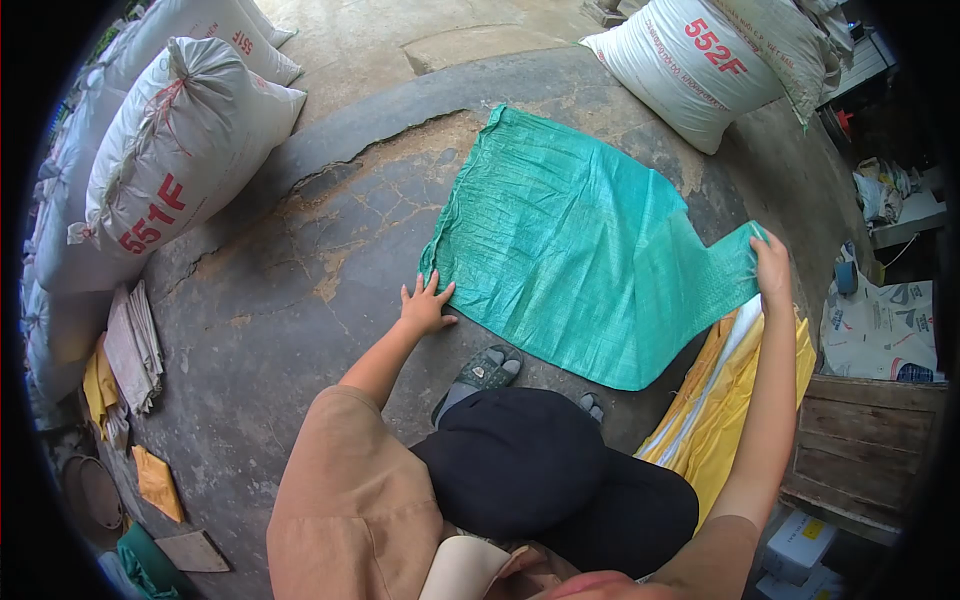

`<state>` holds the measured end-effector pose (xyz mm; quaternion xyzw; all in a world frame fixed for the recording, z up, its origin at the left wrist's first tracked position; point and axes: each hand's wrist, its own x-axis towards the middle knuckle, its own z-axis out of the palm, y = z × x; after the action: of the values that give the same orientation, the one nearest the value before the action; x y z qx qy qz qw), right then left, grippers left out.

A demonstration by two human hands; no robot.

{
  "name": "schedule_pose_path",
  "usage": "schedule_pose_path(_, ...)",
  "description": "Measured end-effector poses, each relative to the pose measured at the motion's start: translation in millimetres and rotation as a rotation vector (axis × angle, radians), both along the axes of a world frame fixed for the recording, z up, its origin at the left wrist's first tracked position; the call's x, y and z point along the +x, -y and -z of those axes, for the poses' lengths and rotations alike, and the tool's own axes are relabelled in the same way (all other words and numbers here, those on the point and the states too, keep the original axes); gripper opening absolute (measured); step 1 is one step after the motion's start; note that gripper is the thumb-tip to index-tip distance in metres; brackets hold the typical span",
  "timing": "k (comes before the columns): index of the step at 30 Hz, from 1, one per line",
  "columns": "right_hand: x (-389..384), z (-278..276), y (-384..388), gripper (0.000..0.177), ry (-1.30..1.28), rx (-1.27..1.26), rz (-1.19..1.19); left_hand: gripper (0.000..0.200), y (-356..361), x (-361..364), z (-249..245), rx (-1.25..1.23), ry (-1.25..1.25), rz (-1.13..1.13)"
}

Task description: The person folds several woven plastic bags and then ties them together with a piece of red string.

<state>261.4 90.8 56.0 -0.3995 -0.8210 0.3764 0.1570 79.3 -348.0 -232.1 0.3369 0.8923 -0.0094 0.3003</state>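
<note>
A green woven sack (575, 235) lies spread on the dark floor in front of me, its left edge gathered and wrinkled. My left hand (428, 306) is open with fingers spread, the fingertips at the sack's lower left corner. On the other side, my right hand (772, 268) is closed round the sack's right corner, which is lifted and pulled into folds. Below that arm lies a pile of folded yellow and white sacks (725, 400), partly hidden by the arm.
Full white sacks marked 551F (190, 150) stand at the left, and another marked 552F (690, 65) at the upper right. Folded sacks (133, 350) lie on the left. A wooden crate (865, 440) stands at the right, and a crack (375, 145) crosses the floor.
</note>
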Motion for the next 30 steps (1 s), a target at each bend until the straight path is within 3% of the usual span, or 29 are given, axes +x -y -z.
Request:
schedule_pose_path(2,-69,-3,25,0.038,-0.012,0.316,-0.164,0.074,1,3,0,-0.003,0.010,0.024)
schedule_pose_path(4,-122,-5,72,0.039,-0.041,0.418,-0.419,0.070,0,3,0,0.009,0.043,0.035)
schedule_pose_path(7,-172,22,149,0.047,0.120,0.450,-0.852,0.068,-4,-3,4,0.023,0.124,-0.003)
schedule_pose_path(11,-175,62,241,0.047,0.684,0.256,-1.284,0.059,-2,-14,7,0.069,0.233,-0.019)
schedule_pose_path(13,-157,116,249,0.055,0.611,0.222,-1.355,0.051,3,-21,10,0.097,0.275,-0.040)
schedule_pose_path(14,-147,118,243,0.055,0.608,0.216,-1.348,0.045,5,-23,13,0.135,0.321,-0.073)
schedule_pose_path(15,-133,119,230,0.065,0.475,0.206,-1.356,0.045,9,-24,21,0.129,0.322,-0.065)
schedule_pose_path(16,-120,117,217,0.077,0.342,0.195,-1.358,0.038,14,-26,32,0.295,0.348,-0.153)
schedule_pose_path(17,-113,95,198,0.083,0.457,0.137,-1.295,0.036,18,-26,38,0.461,0.375,-0.241)
schedule_pose_path(19,-91,72,151,0.069,0.559,0.186,-1.044,0.035,16,-24,30,0.581,0.344,-0.325)
schedule_pose_path(21,-59,64,102,0.052,0.633,0.272,-0.717,0.037,12,-22,18,0.649,0.384,-0.607)
schedule_pose_path(23,-12,71,62,0.047,0.638,0.404,-0.527,0.041,1,-18,24,0.640,0.306,-0.561)
schedule_pose_path(25,30,82,44,0.044,0.736,0.253,-0.355,0.046,-11,-15,26,0.485,0.006,-0.447)
schedule_pose_path(28,91,132,44,0.048,0.894,0.123,-0.376,0.051,-42,-9,-13,0.270,-0.213,-0.317)
schedule_pose_path(30,118,168,61,0.053,0.941,0.074,-0.437,0.055,-61,-15,-14,0.193,-0.107,-0.345)
